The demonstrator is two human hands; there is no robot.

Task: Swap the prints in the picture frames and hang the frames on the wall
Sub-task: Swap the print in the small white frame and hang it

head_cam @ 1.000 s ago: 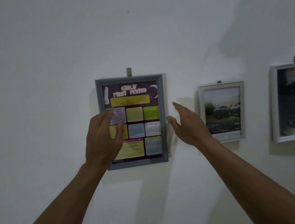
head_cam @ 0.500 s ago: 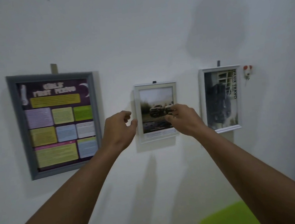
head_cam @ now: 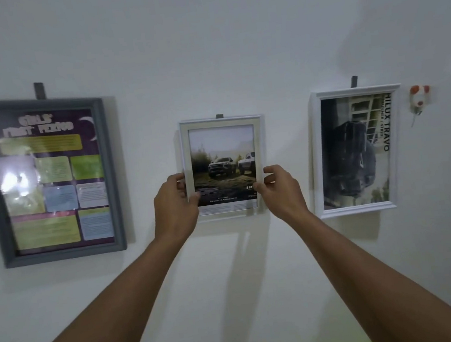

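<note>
Left hand [head_cam: 176, 204] and right hand [head_cam: 281, 189] each pinch a lower side edge of the small cream frame [head_cam: 220, 122], thumbs on the front. The thumbs cover bits of the truck print [head_cam: 222, 154], and its bottom caption is too tiny to read. The frame sits between the hands, upright, long axis vertical, facing the camera, on the wall [head_cam: 204, 46] under a hanger tab [head_cam: 220, 115]. Can't tell if it's actually hooked. The grey frame [head_cam: 42, 103] to the left is clipped at its corner, with glare on the glass. The white frame [head_cam: 350, 92] to the right holds a sideways print.
</note>
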